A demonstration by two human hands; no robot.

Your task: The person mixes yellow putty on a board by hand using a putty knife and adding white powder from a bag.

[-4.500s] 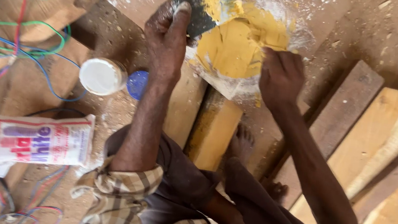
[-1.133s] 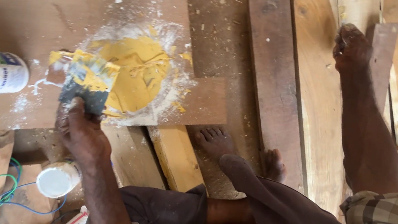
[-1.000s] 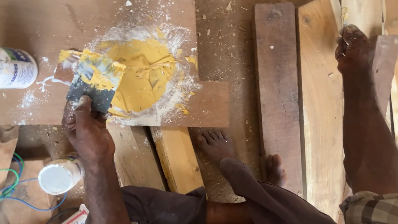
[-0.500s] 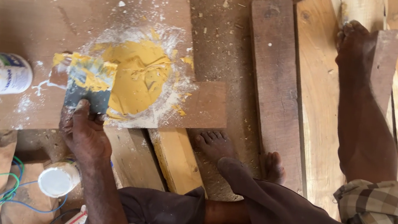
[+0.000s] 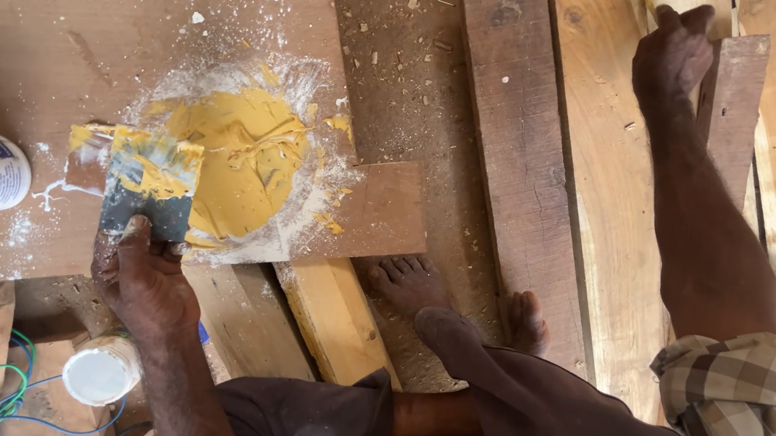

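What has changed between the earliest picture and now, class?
The right hand left the yellow paste and moved out to the planks. The left hand drew the scraper to the paste's left edge. The hand holds the scraper as before; the paste lies unmoved.

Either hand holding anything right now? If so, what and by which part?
Left hand grips a putty knife by its lower handle end, blade smeared with the yellow paste. Right hand holds nothing; it rests on a wooden plank.
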